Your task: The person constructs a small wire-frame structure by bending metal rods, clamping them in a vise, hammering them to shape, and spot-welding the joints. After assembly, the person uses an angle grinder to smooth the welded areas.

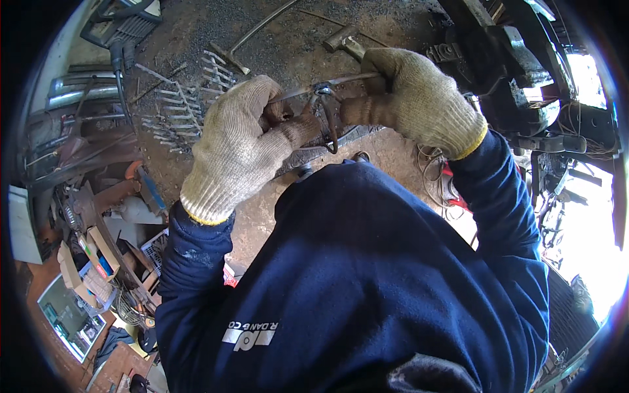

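Both my hands wear knitted work gloves, cream with dark, soiled fingers and yellow cuffs. A thin grey metal rod (350, 78) runs between them, with a dark bent metal loop (333, 134) hanging at its middle. My left hand (237, 139) is closed, thumb and fingers pinching the rod's left part; the gripped end is hidden. On the other side my right hand (419, 101) is curled round the right end, which disappears under its fingers. How the loop joins the rod is too small to tell. The piece is held up in front of my chest, above the ground.
Toothed metal pieces (178, 108) lie on the dirty floor at the left. Beyond my hands are a hammer (339, 39) and a long thin-handled tool (259, 27). Dark machinery (511, 62) stands at the right, near coiled wire (429, 171). Cluttered boxes (98, 252) fill the lower left.
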`<state>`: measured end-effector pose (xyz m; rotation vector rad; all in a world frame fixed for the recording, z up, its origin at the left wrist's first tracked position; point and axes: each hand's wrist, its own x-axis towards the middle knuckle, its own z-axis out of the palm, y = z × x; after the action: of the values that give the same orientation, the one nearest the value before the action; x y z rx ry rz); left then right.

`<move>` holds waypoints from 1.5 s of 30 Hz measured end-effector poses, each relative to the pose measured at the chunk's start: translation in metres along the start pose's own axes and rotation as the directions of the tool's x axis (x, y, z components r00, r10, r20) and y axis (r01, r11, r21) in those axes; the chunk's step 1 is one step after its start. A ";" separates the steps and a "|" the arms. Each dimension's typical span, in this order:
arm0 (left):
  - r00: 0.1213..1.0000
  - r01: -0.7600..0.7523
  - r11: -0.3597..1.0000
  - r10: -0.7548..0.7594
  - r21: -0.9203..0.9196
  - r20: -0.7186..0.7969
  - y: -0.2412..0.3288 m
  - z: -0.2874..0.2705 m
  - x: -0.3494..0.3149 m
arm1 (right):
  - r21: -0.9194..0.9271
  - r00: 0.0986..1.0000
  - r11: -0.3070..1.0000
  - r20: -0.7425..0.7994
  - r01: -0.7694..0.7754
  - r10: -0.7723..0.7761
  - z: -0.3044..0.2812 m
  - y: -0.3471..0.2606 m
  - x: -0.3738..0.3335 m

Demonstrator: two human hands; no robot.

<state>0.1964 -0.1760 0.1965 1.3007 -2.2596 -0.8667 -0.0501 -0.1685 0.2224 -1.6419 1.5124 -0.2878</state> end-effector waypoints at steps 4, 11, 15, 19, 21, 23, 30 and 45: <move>0.995 0.092 0.995 -0.090 -0.036 0.051 0.010 -0.006 0.003 | -0.173 0.993 0.982 0.099 0.082 -0.065 -0.013 -0.004 0.009; 0.991 0.119 0.990 -0.113 -0.081 0.075 0.008 -0.007 0.005 | -0.122 0.982 0.979 0.115 0.166 -0.152 -0.009 0.009 0.019; 0.982 0.164 0.984 -0.156 -0.072 0.106 0.008 -0.008 0.007 | -0.249 0.981 0.953 0.126 0.176 -0.148 -0.014 -0.003 0.019; 0.973 0.173 0.985 -0.170 -0.003 0.156 0.014 -0.016 0.012 | -0.312 0.980 0.941 0.182 0.132 -0.077 -0.021 -0.017 0.017; 0.965 0.191 0.982 -0.189 0.009 0.179 0.016 -0.018 0.013 | -0.289 0.981 0.951 0.188 0.109 -0.056 -0.022 -0.021 0.016; 0.968 0.179 0.984 -0.179 0.015 0.175 0.017 -0.019 0.013 | -0.274 0.985 0.959 0.168 0.077 -0.031 -0.021 -0.025 0.017; 0.994 0.092 0.992 -0.086 -0.086 0.073 0.006 -0.008 0.006 | -0.040 0.984 0.985 0.069 0.166 -0.163 -0.010 0.006 0.016; 0.998 0.039 0.999 -0.039 -0.003 0.054 0.004 -0.005 0.005 | -0.035 0.994 0.997 -0.081 0.075 -0.078 0.004 0.008 -0.001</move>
<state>0.1940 -0.1800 0.2030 1.3391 -2.2788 -0.9305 -0.0533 -0.1653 0.2151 -1.7343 1.5241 -0.3790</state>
